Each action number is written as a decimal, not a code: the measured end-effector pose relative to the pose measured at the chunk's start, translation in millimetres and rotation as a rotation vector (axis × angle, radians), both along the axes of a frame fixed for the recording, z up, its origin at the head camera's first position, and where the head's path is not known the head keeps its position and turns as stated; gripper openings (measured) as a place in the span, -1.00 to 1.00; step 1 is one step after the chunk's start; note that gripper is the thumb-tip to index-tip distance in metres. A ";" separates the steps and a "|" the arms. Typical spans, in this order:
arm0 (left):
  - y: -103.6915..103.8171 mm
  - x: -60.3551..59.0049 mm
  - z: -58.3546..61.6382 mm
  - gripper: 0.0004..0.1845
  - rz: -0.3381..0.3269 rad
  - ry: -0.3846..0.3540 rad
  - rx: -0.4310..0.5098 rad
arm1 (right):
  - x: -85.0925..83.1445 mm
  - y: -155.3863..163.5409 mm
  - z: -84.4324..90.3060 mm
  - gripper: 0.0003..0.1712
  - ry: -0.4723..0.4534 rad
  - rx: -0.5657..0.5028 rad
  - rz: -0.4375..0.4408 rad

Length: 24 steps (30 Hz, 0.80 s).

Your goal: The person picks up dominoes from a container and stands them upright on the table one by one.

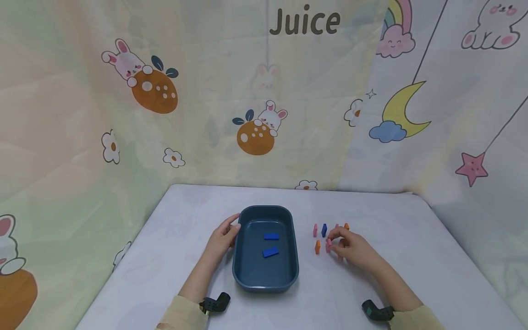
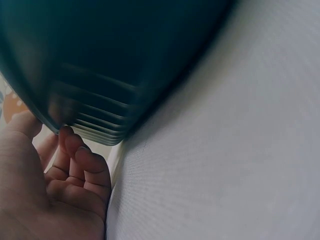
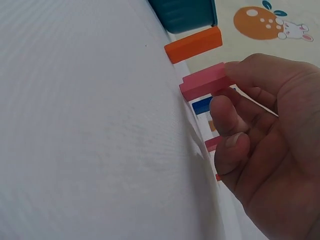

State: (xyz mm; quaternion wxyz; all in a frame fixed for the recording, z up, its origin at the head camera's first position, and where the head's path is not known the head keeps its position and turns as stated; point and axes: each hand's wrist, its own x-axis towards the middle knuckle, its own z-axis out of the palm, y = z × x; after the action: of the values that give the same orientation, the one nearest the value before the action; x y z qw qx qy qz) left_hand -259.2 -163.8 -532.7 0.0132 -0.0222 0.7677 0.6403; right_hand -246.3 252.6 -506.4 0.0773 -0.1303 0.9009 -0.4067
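Note:
A dark teal tray point(image 1: 266, 279) stands on the table, with two flat blue blocks point(image 1: 270, 252) lying inside it. At the tray's left rim my left hand point(image 1: 222, 237) grips the edge; the left wrist view shows its fingers curled against the tray's outer wall point(image 2: 165, 45). Right of the tray, my right hand point(image 1: 352, 247) pinches an upright pink block point(image 1: 328, 245) by its top between thumb and fingers. In the right wrist view, that pink block point(image 3: 202, 84) is at or close to the tabletop; contact is hard to tell. An orange block point(image 1: 317, 247) stands just left of it.
Behind the pinched block are a pink block point(image 1: 315, 230), a blue block point(image 1: 324, 230), another pink block point(image 1: 337, 225) partly hidden by the hand, and an orange block point(image 1: 346, 226). White cloth covers the table point(image 1: 198, 197). A printed curtain point(image 1: 206, 91) hangs behind it.

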 end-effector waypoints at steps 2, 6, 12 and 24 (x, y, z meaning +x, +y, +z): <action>-0.2 -0.1 0.1 -0.53 -0.002 0.001 -0.001 | -0.1 -0.6 1.1 -0.72 0.000 0.005 -0.007; -0.5 -0.8 0.4 -0.54 -0.001 -0.002 -0.005 | 0.0 -1.6 3.9 -0.73 0.009 0.017 -0.009; -0.2 -1.3 0.0 -0.51 -0.004 -0.003 -0.018 | 0.4 -3.8 14.4 -0.72 0.062 0.042 0.004; -0.8 -2.3 -2.3 -0.52 0.009 -0.011 -0.023 | -15.2 -37.6 59.8 -0.73 0.038 -0.067 0.048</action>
State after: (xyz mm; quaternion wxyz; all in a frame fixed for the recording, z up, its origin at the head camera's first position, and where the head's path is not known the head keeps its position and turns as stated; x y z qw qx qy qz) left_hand -261.5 -164.6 -535.0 0.0145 -0.0293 0.7749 0.6312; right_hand -261.5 215.0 -446.5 0.0654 -0.1620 0.8846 -0.4324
